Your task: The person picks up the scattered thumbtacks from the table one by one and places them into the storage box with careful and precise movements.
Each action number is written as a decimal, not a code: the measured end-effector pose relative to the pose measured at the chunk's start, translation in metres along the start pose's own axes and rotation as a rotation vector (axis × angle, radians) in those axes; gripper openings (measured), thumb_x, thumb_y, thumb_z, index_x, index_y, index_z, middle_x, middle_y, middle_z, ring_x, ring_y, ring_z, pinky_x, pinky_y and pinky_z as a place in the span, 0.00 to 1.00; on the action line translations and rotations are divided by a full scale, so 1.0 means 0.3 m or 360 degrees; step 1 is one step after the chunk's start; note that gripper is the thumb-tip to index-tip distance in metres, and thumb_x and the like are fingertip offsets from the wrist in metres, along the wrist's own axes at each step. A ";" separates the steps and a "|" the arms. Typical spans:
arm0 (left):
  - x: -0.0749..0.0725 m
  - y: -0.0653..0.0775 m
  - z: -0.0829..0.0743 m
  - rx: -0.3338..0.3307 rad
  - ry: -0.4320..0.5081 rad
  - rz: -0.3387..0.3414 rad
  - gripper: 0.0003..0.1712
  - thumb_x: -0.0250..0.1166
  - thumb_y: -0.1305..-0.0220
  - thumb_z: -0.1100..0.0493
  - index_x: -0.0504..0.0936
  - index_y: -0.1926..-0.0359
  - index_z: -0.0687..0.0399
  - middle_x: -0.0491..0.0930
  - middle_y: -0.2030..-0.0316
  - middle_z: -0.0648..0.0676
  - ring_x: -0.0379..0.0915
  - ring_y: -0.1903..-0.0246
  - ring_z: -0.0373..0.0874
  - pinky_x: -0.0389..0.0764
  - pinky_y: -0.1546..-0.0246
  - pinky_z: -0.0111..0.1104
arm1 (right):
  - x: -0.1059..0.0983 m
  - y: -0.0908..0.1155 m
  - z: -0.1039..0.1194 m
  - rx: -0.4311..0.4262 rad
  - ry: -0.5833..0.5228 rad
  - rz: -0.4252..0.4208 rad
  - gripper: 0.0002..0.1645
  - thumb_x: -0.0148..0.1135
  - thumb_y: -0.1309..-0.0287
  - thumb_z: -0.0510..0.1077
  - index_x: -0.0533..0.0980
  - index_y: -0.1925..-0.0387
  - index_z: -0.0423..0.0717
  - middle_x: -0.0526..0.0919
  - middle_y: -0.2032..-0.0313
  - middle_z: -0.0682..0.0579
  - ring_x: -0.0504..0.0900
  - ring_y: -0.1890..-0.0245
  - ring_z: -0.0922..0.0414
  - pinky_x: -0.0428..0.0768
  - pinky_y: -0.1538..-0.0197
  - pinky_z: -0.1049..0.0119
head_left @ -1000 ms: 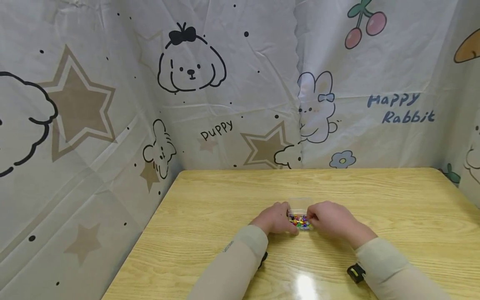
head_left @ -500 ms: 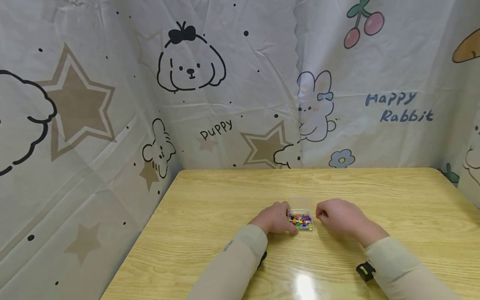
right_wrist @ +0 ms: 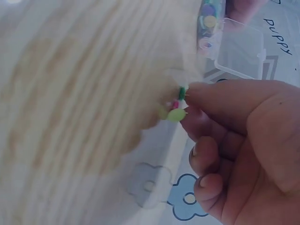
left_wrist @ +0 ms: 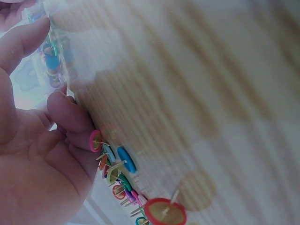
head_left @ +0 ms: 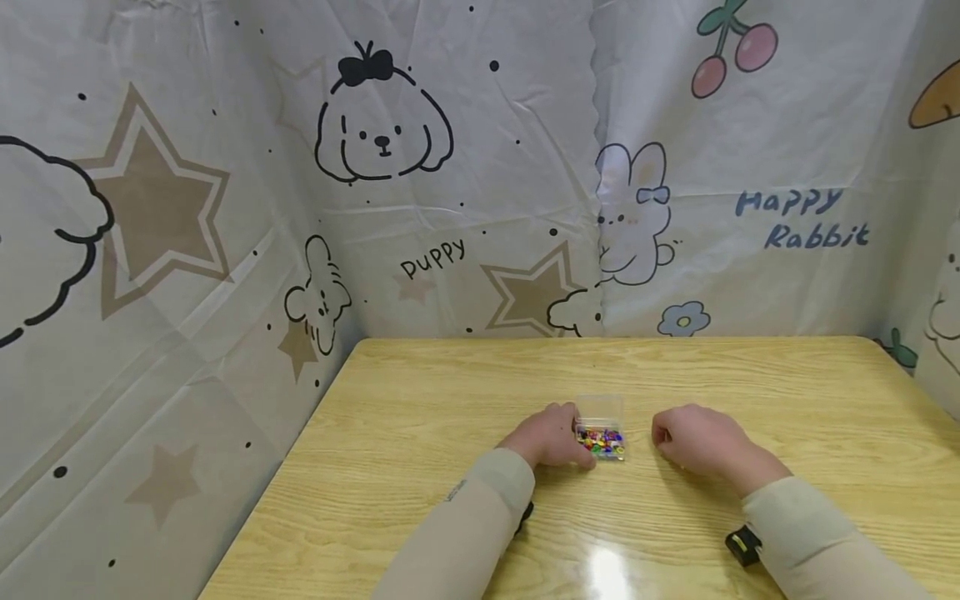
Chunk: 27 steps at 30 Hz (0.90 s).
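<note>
My left hand (head_left: pixel 553 437) grips the left side of a small clear plastic box (head_left: pixel 600 407), its lid flipped up at the back. Colourful thumbtacks (head_left: pixel 606 442) fill its bottom. In the left wrist view, more thumbtacks (left_wrist: pixel 125 159) lie on the table beside the curled fingers, most with pins up; the head view hides them. To the right of the box, my right hand (head_left: pixel 703 442) has thumb and forefinger together at the pin of a green thumbtack (right_wrist: pixel 182 93). A pink thumbtack (right_wrist: pixel 176 104) and a lime one (right_wrist: pixel 177 115) show close to those fingertips.
The wooden table (head_left: pixel 450 375) reaches back to a printed cloth (head_left: pixel 480 167) hanging behind and at the sides. Each wrist wears a black strap mount, the right one (head_left: pixel 744 546) plainly visible. A bright glare spot lies near the front.
My right hand has drawn back from inside the box and moved right, a short way from it. The left hand and the box have stayed put.
</note>
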State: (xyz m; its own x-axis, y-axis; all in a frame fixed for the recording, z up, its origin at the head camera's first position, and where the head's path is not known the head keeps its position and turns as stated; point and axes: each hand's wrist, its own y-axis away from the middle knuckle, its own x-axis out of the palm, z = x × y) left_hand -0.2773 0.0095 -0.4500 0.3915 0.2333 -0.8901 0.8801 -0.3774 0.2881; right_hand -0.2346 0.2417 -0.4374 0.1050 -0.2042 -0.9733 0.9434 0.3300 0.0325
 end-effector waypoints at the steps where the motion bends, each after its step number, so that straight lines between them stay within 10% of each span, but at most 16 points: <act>1: 0.000 0.000 0.000 -0.0002 -0.0001 0.0000 0.34 0.74 0.58 0.38 0.70 0.53 0.42 0.70 0.63 0.47 0.67 0.70 0.42 0.73 0.67 0.37 | 0.002 0.000 -0.001 0.0002 0.0009 -0.0003 0.09 0.60 0.48 0.38 0.73 0.78 0.55 0.73 0.80 0.59 0.68 0.80 0.60 0.69 0.74 0.60; 27: 0.007 -0.006 0.011 0.0046 0.0012 -0.0018 0.28 0.74 0.58 0.39 0.68 0.63 0.42 0.68 0.66 0.47 0.67 0.72 0.42 0.71 0.72 0.36 | 0.001 -0.042 0.102 -0.0176 -0.0011 -0.0148 0.08 0.63 0.45 0.42 0.74 0.76 0.57 0.75 0.78 0.63 0.69 0.77 0.62 0.73 0.71 0.60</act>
State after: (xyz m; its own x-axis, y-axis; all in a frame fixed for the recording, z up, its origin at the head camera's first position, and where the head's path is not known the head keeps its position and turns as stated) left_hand -0.2790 0.0079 -0.4536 0.3834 0.2446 -0.8906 0.8764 -0.4004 0.2674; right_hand -0.2368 0.2094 -0.4311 0.0215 -0.2448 -0.9693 0.9087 0.4091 -0.0831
